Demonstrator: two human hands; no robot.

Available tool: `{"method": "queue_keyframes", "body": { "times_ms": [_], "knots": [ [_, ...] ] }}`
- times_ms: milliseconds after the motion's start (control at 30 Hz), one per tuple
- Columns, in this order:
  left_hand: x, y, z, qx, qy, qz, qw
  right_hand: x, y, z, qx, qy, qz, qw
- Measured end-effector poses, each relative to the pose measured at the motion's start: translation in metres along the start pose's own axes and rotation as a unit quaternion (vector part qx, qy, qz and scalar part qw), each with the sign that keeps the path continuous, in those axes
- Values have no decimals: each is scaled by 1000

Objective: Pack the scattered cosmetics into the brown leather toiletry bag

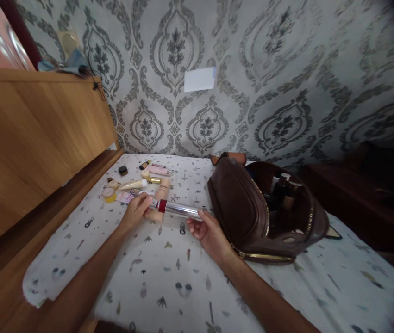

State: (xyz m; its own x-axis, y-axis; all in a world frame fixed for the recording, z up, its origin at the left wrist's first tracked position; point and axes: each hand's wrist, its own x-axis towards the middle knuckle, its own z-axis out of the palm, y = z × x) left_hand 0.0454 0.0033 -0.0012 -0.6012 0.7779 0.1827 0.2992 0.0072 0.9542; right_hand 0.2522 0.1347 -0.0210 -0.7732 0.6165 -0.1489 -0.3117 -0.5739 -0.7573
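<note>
A long silver tube (183, 209) with a dark red band is held level across the middle of the head view; its exact kind does not show. My left hand (137, 210) is closed around its left end, fingers wrapped over it. At the right end my right hand (210, 231) pinches it between thumb and fingers. Below and behind the tube lies a beige tube (162, 188), partly covered by it. Beside my left hand are a cream squeeze tube (132, 185), a gold-capped tube (154, 180) and a small yellow jar (109, 194).
A brown zip bag (236, 208) stands open at the right with several bottles (283, 187) inside. Farther back are a pink tube (158, 170) and a black jar (122, 170). The patterned cloth (169, 277) covers the surface; a wooden panel (44, 125) borders the left.
</note>
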Motion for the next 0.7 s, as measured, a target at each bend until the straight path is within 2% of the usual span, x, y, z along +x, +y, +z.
{"method": "queue_keyframes", "body": {
  "times_ms": [400, 700],
  "knots": [
    [2, -3, 0, -106, -25, -48, 993, 0, 0, -3, 4, -6, -14, 1000],
    [1, -5, 0, -149, -20, -71, 986, -9, 1, 4, -32, -48, -38, 998]
  ]
}}
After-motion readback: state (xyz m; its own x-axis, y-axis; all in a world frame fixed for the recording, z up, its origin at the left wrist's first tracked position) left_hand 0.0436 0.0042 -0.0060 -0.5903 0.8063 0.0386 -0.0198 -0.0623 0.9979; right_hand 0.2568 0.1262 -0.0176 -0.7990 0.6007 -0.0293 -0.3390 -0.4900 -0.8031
